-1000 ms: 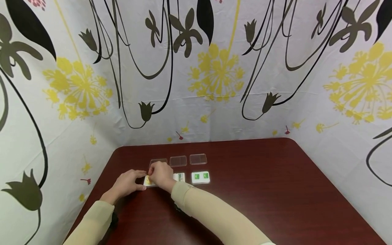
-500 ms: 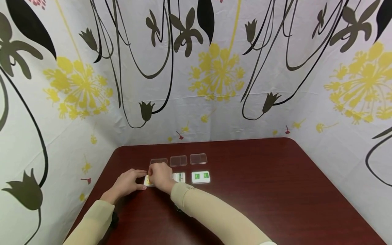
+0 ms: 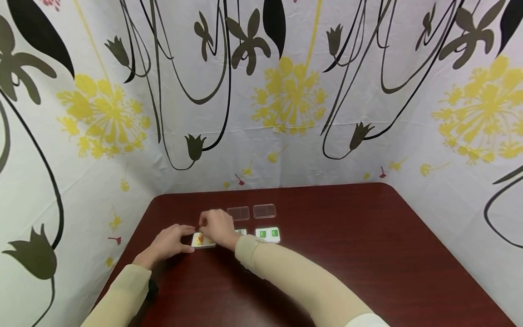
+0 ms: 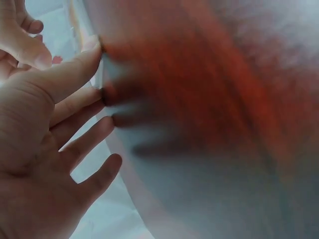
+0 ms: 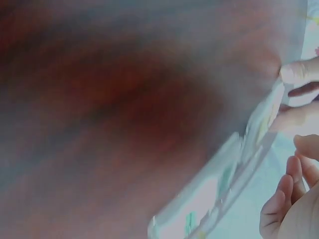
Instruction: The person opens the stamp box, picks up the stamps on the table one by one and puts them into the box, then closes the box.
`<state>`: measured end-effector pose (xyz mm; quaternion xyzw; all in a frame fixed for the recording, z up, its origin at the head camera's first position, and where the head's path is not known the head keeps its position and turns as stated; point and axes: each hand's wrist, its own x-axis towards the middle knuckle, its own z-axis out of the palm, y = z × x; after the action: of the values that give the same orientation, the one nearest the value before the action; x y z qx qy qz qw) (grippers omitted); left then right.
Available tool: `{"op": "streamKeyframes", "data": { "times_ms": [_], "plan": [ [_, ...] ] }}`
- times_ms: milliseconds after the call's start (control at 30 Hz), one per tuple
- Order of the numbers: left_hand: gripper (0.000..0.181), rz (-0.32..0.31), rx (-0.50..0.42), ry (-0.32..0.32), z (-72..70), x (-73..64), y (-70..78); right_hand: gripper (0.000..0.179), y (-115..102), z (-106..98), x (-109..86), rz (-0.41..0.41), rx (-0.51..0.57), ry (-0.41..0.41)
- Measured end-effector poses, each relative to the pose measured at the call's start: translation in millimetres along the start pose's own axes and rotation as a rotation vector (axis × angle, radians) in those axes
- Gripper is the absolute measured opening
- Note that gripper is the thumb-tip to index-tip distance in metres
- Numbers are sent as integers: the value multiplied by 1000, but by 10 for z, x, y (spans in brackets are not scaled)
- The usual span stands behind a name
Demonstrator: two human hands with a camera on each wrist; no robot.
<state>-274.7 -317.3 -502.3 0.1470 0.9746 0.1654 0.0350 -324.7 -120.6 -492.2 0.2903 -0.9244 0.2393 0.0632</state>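
A white, shallow case with a yellow-orange picture [image 3: 199, 240] lies on the table at the left. My left hand [image 3: 169, 241] sits at its left side, thumb at the near corner and index finger at the far corner; in the left wrist view its fingers extend quite straight. Just over the case's far edge, my right hand [image 3: 219, 228] has its thumb and fingers curled together; I cannot tell whether something small is between them. That hand partly covers a middle white case [image 3: 242, 232]. To the right lies a white case with two green squares [image 3: 268, 234].
Behind the cases lie two clear plastic trays or lids [image 3: 238, 213], one beside the other. The dark red table [image 3: 359, 254] has rounded far corners and meets a patterned cloth wall [image 3: 282, 168] at the back and sides.
My right hand has lifted and shifted slightly away and right, uncovering more of the left case and now covering the leftmost clear tray. My left hand has stayed in place.
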Motion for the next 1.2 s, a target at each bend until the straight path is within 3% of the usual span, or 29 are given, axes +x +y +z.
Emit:
{"op": "streamKeyframes", "data": {
  "times_ms": [100, 200, 333, 467, 633, 933, 1067, 1200],
  "plan": [
    [65, -8, -77, -28, -82, 5, -21, 2, 45, -132, 9, -35, -2, -29],
    [61, -4, -162, -41, -184, 34, -48, 7, 109, -262, 19, -75, -54, -56],
    [50, -20, -204, 6, -314, 98, -82, 9, 200, -368, 68, -127, -96, -97],
    [46, -50, -187, 74, -376, 186, -60, 12, 322, -382, 144, -127, -124, -121],
    [51, -56, -162, 103, -341, 364, -37, 24, 484, -322, 237, -65, -192, -134],
    [70, -79, -112, 11, -207, 652, -60, 56, 635, -208, 266, -5, -249, -233],
    [76, -96, -72, -18, -159, 717, -90, 69, 674, -154, 253, 29, -264, -284],
    [78, -119, -28, -38, -139, 709, -128, 71, 664, -111, 243, 45, -263, -285]
  ]
}}
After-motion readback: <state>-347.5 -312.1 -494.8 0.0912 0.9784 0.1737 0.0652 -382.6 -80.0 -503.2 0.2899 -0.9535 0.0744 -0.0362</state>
